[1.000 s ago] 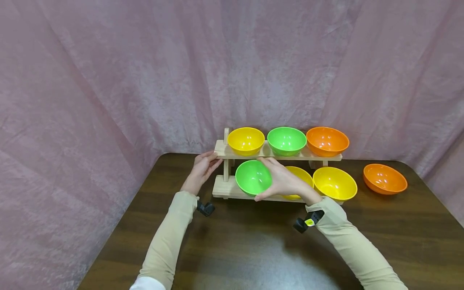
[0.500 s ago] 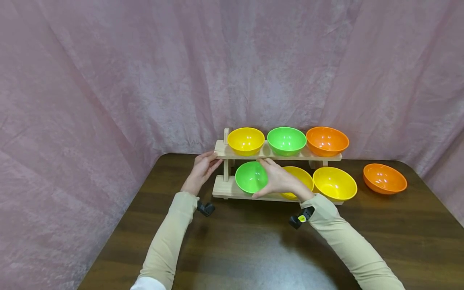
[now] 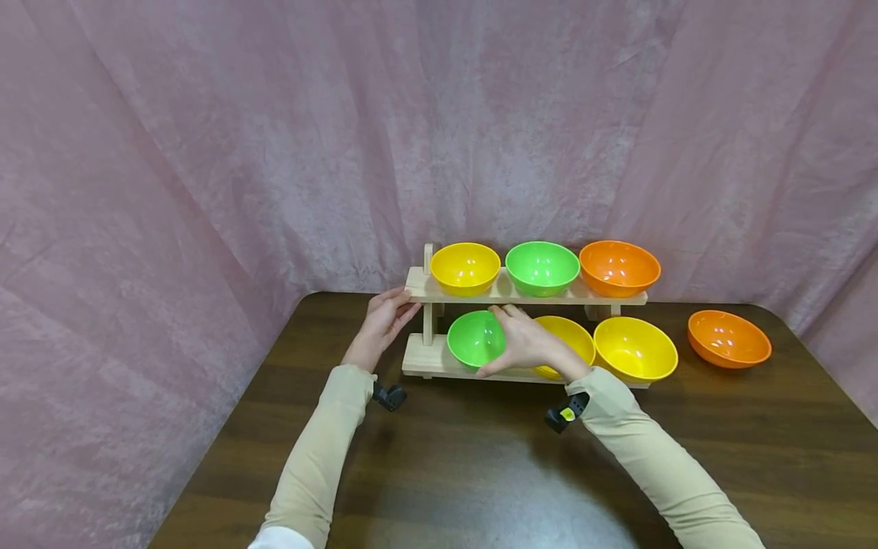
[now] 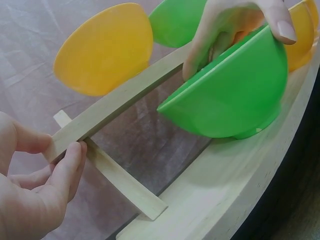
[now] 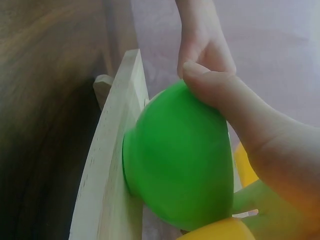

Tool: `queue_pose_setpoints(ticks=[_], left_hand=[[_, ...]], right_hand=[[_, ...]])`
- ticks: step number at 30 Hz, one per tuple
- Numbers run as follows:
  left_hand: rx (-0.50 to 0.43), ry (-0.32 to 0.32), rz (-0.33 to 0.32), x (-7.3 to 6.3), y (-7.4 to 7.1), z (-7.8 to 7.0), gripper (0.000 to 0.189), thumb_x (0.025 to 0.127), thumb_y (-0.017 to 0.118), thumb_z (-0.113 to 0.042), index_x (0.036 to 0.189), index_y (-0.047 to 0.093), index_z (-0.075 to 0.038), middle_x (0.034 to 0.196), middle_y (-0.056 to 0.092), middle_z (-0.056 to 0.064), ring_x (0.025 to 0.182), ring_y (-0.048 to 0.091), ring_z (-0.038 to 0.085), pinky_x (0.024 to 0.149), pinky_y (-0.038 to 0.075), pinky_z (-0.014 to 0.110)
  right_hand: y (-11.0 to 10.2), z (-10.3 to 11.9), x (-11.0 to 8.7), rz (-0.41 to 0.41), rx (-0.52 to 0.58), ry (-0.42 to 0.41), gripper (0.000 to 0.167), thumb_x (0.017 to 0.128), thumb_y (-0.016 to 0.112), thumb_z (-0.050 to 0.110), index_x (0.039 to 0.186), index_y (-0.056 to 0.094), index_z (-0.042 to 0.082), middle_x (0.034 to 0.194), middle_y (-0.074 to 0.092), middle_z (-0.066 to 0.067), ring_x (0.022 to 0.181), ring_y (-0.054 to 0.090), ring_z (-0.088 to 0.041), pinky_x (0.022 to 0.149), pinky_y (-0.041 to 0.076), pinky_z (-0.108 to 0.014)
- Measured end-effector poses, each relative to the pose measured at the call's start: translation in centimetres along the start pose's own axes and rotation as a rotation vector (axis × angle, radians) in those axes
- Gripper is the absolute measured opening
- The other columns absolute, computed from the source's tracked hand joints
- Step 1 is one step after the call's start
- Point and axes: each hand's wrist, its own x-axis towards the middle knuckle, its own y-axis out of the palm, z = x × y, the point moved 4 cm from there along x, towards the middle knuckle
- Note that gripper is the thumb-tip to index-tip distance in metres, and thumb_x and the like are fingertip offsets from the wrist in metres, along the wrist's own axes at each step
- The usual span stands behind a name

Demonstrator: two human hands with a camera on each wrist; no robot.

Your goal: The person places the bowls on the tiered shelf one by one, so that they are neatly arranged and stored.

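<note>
My left hand (image 3: 380, 326) pinches the left end of the upper board of a two-tier wooden rack (image 3: 428, 286), thumb and fingers on either side of it in the left wrist view. Toward the left of the lower board (image 3: 425, 358), my right hand (image 3: 527, 341) grips a green bowl (image 3: 473, 340) by its rim, thumb outside and fingers reaching inside. The bowl's foot meets the lower board (image 5: 107, 165) in the right wrist view. To its right on that tier sit two yellow bowls (image 3: 634, 349), one partly hidden behind my right hand.
Along the upper tier stand a yellow bowl (image 3: 466, 269), a green bowl (image 3: 542, 268) and an orange bowl (image 3: 620, 268). Another orange bowl (image 3: 728, 339) rests on the dark wooden table (image 3: 466, 465), right of the rack. A pink curtain (image 3: 439, 122) hangs behind.
My right hand has shifted slightly left and down with the green bowl, which now sits lower at the lower board. The left hand has kept its hold on the rack.
</note>
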Motion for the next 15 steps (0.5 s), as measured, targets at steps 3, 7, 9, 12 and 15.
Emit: queue_pose_setpoints(ticks=[3,7,9,12,15], left_hand=[[0.001,-0.009,-0.005,-0.01,0.0,0.03,0.047,0.1,0.046,-0.002,0.145,0.035,0.006,0.128,0.048,0.017,0.082,0.063,0.009,0.083,0.059,0.018],[0.005,-0.01,-0.009,0.04,0.03,0.01,0.048,0.1,0.046,-0.003,0.145,0.034,0.006,0.132,0.047,0.018,0.084,0.063,0.009,0.085,0.058,0.018],[0.006,-0.01,-0.009,0.03,0.06,0.0,0.048,0.1,0.046,-0.003,0.146,0.034,0.005,0.132,0.047,0.018,0.084,0.063,0.009,0.086,0.058,0.018],[0.007,-0.011,-0.012,0.0,0.06,0.01,0.048,0.1,0.046,-0.004,0.146,0.034,0.005,0.132,0.047,0.018,0.084,0.063,0.009,0.084,0.058,0.018],[0.002,-0.013,-0.01,0.01,0.07,0.02,0.048,0.1,0.046,-0.003,0.146,0.034,0.005,0.134,0.046,0.019,0.083,0.063,0.009,0.081,0.059,0.016]], right_hand=[[-0.04,-0.1,-0.13,0.023,-0.016,0.002,0.119,0.06,0.085,0.057,0.144,0.033,-0.008,0.14,0.044,-0.028,0.126,0.045,-0.042,0.109,0.043,-0.055],[-0.12,-0.2,-0.2,0.054,-0.027,0.005,0.119,0.062,0.084,0.057,0.145,0.03,-0.009,0.143,0.04,-0.03,0.131,0.04,-0.045,0.115,0.033,-0.058],[-0.2,-0.2,-0.23,0.068,-0.032,0.006,0.12,0.063,0.084,0.058,0.146,0.029,-0.009,0.144,0.038,-0.03,0.133,0.038,-0.046,0.118,0.028,-0.059],[-0.37,-0.17,-0.37,0.09,-0.033,0.004,0.121,0.064,0.083,0.058,0.147,0.027,-0.009,0.146,0.035,-0.031,0.135,0.035,-0.047,0.119,0.024,-0.059],[-0.63,-0.18,-0.68,0.084,-0.042,0.001,0.121,0.064,0.083,0.058,0.148,0.027,-0.009,0.147,0.033,-0.032,0.135,0.035,-0.048,0.118,0.027,-0.059]])
